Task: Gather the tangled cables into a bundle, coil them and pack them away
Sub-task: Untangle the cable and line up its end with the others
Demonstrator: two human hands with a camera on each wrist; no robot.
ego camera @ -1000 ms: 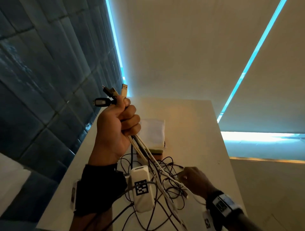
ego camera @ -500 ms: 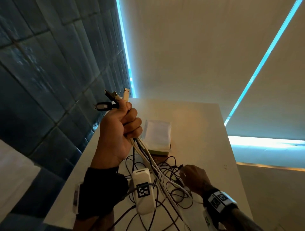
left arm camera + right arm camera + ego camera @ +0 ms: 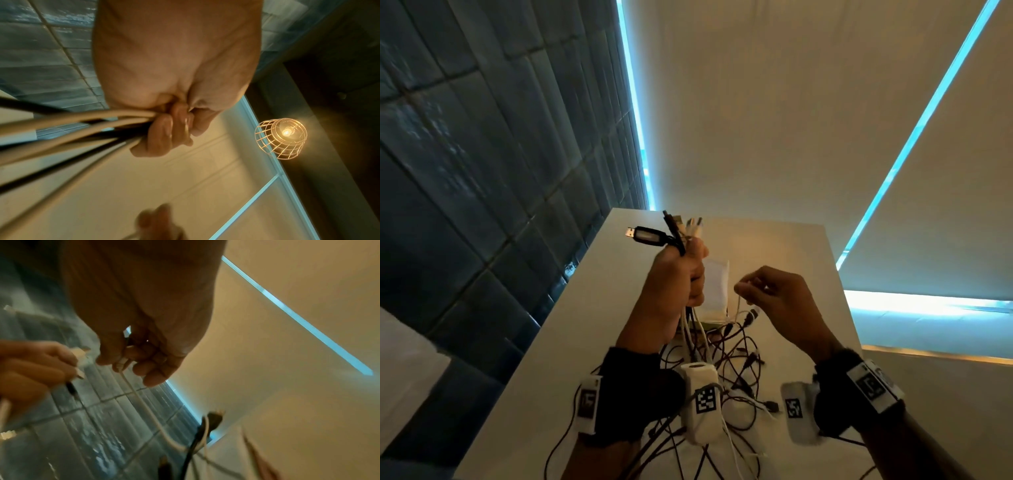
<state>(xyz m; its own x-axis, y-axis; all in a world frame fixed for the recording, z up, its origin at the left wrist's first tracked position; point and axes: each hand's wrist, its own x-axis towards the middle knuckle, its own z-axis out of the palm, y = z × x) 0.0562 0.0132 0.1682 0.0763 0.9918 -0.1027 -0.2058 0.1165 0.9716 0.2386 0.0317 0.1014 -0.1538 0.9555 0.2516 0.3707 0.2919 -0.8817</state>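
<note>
My left hand [image 3: 681, 277] is raised above the table and grips a bundle of white and black cables [image 3: 78, 128] in its fist. Their plug ends [image 3: 674, 233] stick out above the thumb. The cables hang down into a tangle of black and white cables [image 3: 729, 370] lying on the white table [image 3: 774, 246]. My right hand [image 3: 767, 291] is lifted beside the left one and pinches the end of a thin white cable [image 3: 141, 400] between thumb and fingertips. That cable trails down to the tangle.
A folded white cloth on a flat pad [image 3: 717, 291] lies on the table behind the hands. A dark tiled wall [image 3: 482, 171] runs along the table's left edge. A caged lamp [image 3: 281, 138] glows overhead.
My right hand has risen from the tangle on the table, bringing a thin white cable end up beside the left hand. The left hand keeps its hold on the bundle.
</note>
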